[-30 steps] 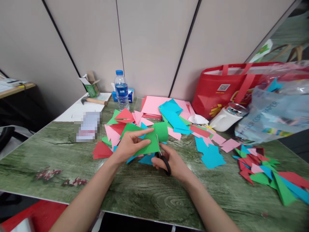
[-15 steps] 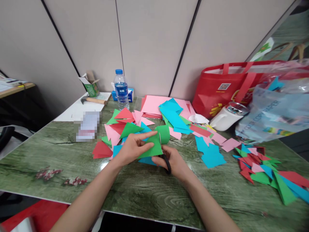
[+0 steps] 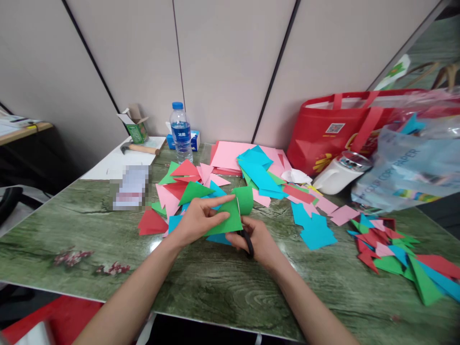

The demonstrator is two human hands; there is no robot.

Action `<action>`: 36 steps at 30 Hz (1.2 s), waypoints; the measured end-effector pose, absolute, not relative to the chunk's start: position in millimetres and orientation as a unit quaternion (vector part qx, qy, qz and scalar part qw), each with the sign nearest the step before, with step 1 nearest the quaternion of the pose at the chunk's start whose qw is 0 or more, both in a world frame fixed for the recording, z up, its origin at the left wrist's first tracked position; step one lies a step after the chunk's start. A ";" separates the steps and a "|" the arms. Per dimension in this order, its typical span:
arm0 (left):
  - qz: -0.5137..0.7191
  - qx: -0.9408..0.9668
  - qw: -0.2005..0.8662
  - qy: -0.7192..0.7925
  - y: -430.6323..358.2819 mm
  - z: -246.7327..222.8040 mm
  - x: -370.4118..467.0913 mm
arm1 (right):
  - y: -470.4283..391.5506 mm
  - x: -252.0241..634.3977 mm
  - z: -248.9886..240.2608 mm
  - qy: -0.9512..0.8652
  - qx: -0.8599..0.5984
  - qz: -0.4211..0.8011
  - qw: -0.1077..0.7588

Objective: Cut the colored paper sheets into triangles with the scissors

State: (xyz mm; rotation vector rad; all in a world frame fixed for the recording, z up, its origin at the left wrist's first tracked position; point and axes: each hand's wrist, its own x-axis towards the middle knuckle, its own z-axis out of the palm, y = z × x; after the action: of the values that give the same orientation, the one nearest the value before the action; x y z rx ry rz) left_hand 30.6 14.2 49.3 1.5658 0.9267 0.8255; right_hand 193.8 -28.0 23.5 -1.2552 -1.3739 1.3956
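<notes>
Between thumb and fingers, my left hand (image 3: 197, 218) grips a sheet of green paper (image 3: 232, 218). My right hand (image 3: 257, 239) is closed around the black handles of a pair of scissors (image 3: 247, 242). Their blades lie along a cut in the green paper, and the part right of the cut curls upward. Under and behind my hands lie loose scraps, among them a green triangle (image 3: 194, 192), a red triangle (image 3: 187, 168) and pink pieces (image 3: 167, 199). A blue piece (image 3: 220, 238) pokes out beneath the green paper.
A water bottle (image 3: 180, 136), a stack of pink paper (image 3: 230, 155) and a red bag (image 3: 316, 129) stand along the wall. A white mug (image 3: 336, 175) leans by a plastic bag (image 3: 388, 167). Cut pieces (image 3: 391, 256) heap at right; a hammer (image 3: 142, 149) lies at left.
The scissors' handles have drawn slightly closer together. My hands and the green paper stay in almost the same place.
</notes>
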 end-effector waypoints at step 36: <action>0.324 0.647 0.576 0.381 13.9 48.5 34.1 | -26.1 190.4 15.0 -0.507 -0.457 0.577 0.448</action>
State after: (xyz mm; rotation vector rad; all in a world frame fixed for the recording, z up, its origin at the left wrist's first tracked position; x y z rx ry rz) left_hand 34.1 13.9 48.5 1.5160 0.8911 0.7580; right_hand 190.4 -26.1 15.0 -1.1320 -1.2556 1.4285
